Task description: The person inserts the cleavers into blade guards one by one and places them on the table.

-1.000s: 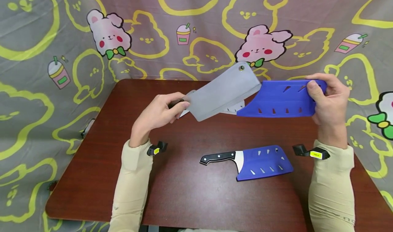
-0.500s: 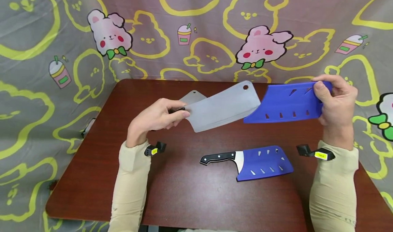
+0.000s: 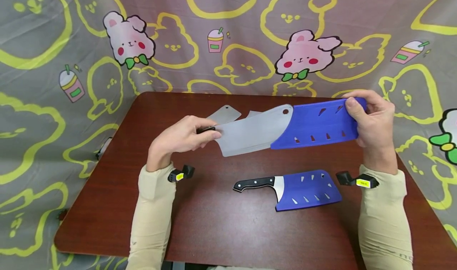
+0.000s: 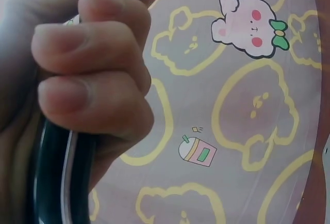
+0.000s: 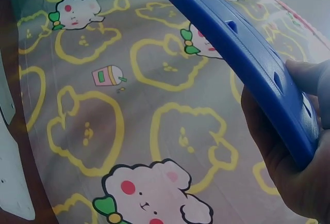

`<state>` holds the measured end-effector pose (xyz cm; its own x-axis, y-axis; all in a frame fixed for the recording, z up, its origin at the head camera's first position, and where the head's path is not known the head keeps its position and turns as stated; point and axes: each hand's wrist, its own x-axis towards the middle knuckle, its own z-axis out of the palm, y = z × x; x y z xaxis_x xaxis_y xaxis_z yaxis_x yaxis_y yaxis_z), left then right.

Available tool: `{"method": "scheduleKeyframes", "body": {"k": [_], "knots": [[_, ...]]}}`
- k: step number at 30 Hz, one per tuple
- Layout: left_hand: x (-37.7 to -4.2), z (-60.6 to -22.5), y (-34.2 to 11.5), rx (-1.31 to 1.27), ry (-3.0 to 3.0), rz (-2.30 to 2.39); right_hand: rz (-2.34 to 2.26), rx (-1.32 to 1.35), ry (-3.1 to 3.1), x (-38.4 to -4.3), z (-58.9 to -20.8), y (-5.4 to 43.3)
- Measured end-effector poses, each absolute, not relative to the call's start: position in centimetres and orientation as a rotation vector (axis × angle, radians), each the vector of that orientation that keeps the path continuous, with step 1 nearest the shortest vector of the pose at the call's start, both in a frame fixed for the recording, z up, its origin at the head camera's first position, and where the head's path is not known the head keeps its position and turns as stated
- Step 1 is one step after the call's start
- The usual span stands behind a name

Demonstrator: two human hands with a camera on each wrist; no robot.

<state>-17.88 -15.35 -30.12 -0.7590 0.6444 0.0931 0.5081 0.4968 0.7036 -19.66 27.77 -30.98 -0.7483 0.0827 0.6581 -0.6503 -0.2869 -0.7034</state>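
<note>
My left hand (image 3: 180,137) grips the black handle (image 4: 64,177) of a cleaver (image 3: 253,129), its broad grey blade held flat out to the right above the table. A blue blade guard (image 3: 319,123) with triangular slots is pinched at its right end between thumb and fingers of my right hand (image 3: 376,123). The cleaver's holed far end meets the guard's curved mouth and overlaps it in the head view. Only the guard, seen along its edge, shows with that hand in the right wrist view. Most of the handle is hidden by my fingers in the head view.
A second cleaver (image 3: 255,182) lies on the brown table (image 3: 118,206), its blade inside another blue guard (image 3: 308,190). Behind the raised blade lie another cleaver blade (image 3: 226,114) and a partly hidden white piece (image 3: 252,113). A patterned curtain (image 3: 246,35) hangs around the table.
The cleaver blade has come down and leveled. The blue guard moved right and down, then back left, so its mouth now overlaps the blade's far end. Both grips stay the same.
</note>
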Motion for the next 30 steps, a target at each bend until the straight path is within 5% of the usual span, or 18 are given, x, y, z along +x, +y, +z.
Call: {"method": "scheduleKeyframes", "body": {"k": [30], "knots": [[-17.3, -30.5, -13.9, 1.032, 2.428, 1.142, 2.182, 0.735, -1.570, -18.4, -30.1, 29.6]]}}
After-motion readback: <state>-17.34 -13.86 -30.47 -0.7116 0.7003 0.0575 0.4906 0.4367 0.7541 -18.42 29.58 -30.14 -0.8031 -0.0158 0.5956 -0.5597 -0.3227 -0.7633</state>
